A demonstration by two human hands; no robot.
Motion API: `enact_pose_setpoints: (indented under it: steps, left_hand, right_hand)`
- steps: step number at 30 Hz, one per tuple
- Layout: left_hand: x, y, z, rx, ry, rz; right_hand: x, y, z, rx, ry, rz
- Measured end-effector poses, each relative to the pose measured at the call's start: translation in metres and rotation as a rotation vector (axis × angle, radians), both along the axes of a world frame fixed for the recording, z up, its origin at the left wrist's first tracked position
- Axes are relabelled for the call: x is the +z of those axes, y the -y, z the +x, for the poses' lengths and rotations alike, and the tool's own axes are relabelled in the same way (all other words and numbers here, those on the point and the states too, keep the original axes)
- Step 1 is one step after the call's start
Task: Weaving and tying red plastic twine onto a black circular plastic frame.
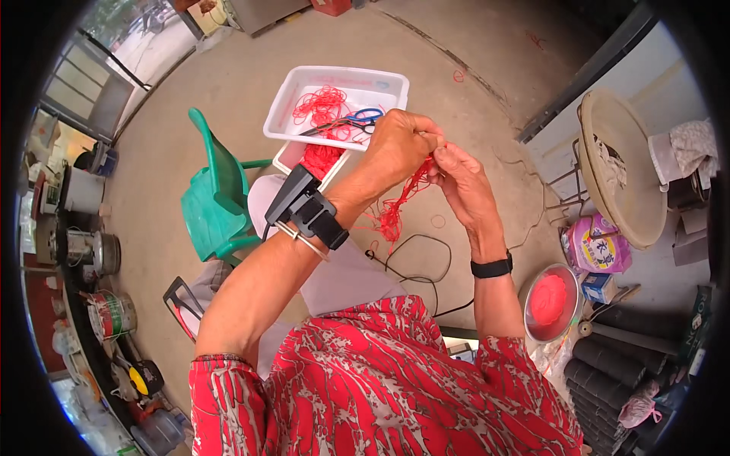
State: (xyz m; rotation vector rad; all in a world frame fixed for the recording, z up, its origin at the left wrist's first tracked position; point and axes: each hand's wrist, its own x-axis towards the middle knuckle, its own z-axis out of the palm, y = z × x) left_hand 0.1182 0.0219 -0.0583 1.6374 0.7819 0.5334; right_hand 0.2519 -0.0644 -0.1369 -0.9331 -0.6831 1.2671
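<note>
My left hand (397, 148) and my right hand (462, 181) meet at fingertip height above my lap, both pinched on thin red cord. A tangled bunch of this red cord (391, 222) hangs below them. Just beyond my left hand is a white plastic tray (275, 112). In it lie loose loops of red cord (322, 103) and scissors with blue handles (368, 115). Beneath the tray, a second white container holds more red cord (321, 159). My fingers hide the exact spot where the cord is gripped.
A green plastic chair (217, 205) stands to the left. On the right are a metal bowl (566, 323) with a red mass inside, a purple bag (597, 245) and a large round tan basin (608, 171). A black cable (418, 278) loops across the floor.
</note>
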Motion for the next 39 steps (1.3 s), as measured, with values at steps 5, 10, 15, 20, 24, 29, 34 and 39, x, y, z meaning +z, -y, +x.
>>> enact_pose_setpoints:
  steps: [5, 10, 15, 20, 24, 29, 34, 39]
  left_hand:
    - [-0.006, -0.007, -0.005, 0.037, 0.013, 0.081]
    - [-0.001, -0.010, -0.006, 0.046, 0.060, 0.110]
    - [0.013, -0.014, -0.012, -0.073, 0.051, -0.082]
    - [0.030, -0.021, -0.023, -0.253, 0.096, -0.304]
    - [0.039, -0.034, -0.026, -0.284, 0.285, -0.450]
    - [0.041, -0.041, -0.028, -0.118, 0.381, -0.469]
    - [0.042, -0.052, -0.038, -0.026, 0.429, -0.612]
    - [0.056, -0.065, -0.044, 0.066, 0.531, -0.637]
  right_hand:
    - [0.008, -0.006, 0.000, 0.000, 0.135, 0.028]
    - [0.020, -0.007, 0.004, -0.048, 0.302, 0.029]
    - [0.024, -0.008, 0.012, -0.060, 0.260, 0.056]
    - [0.022, -0.016, 0.045, 0.014, 0.006, 0.008]
    - [0.014, -0.016, 0.067, -0.054, -0.004, -0.070]
    - [-0.024, -0.012, 0.093, -0.175, 0.013, -0.154]
    - [-0.069, 0.009, 0.125, -0.300, 0.144, -0.329]
    - [-0.111, 0.046, 0.167, -0.396, 0.044, -0.396]
